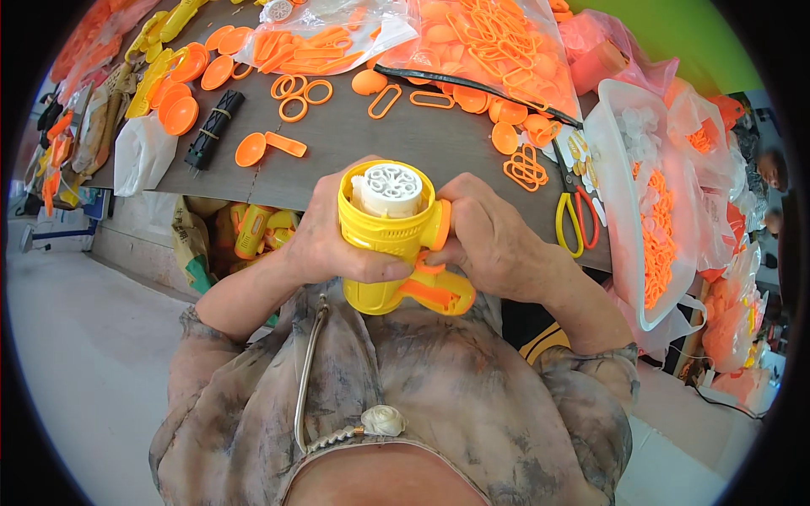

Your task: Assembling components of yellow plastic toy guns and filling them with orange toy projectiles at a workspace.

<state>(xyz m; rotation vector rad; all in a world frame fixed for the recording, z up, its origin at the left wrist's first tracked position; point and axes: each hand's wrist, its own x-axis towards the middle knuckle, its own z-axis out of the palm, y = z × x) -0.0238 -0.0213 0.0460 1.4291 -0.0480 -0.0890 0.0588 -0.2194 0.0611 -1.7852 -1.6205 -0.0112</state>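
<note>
A yellow toy bubble gun (371, 253) is held upright in front of my chest, its open round end facing up. Inside that end sits a white round nozzle (391, 187) with a pattern of holes. My left hand (333, 244) wraps around the body, thumb across its front. On the right side, my right hand (485, 236) has its fingers closed at an orange round cap (440, 224) attached to the body. Below it the handle (447, 295), yellow with an orange inset, points to the lower right. My right fingertips are partly hidden behind the cap.
Orange cups (179, 111), rings (294, 108) and loops (525, 169) lie about the dark table (337, 148). Scissors (570, 219) rest at its right edge beside a white bin (612, 202). A black battery-like stick (214, 131) lies at left; bags of orange parts (498, 51) fill the back.
</note>
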